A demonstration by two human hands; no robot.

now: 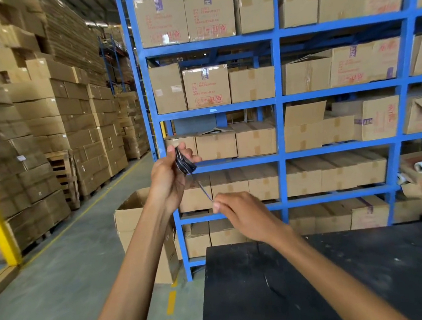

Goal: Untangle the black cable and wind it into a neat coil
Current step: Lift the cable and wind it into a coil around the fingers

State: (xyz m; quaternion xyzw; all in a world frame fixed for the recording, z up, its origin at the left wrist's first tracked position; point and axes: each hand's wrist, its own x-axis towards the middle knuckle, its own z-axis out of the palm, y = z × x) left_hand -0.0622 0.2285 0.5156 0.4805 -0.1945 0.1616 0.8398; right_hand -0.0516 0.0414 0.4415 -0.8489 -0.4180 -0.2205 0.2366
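The black cable (pixel 184 163) is bunched into several tight loops, held up in the air in front of the blue shelving. My left hand (pixel 168 176) grips that bundle between thumb and fingers. One thin strand runs down and to the right from the bundle to my right hand (pixel 242 214), which pinches it at the fingertips. The strand between the two hands looks taut. The cable's end is hidden inside my right hand.
A black table (pixel 349 275) fills the lower right below my arms. Blue shelving (pixel 276 99) full of cardboard boxes stands straight ahead. An open cardboard box (pixel 132 218) sits on the floor at the rack's foot. Stacked cartons on pallets line the aisle at left.
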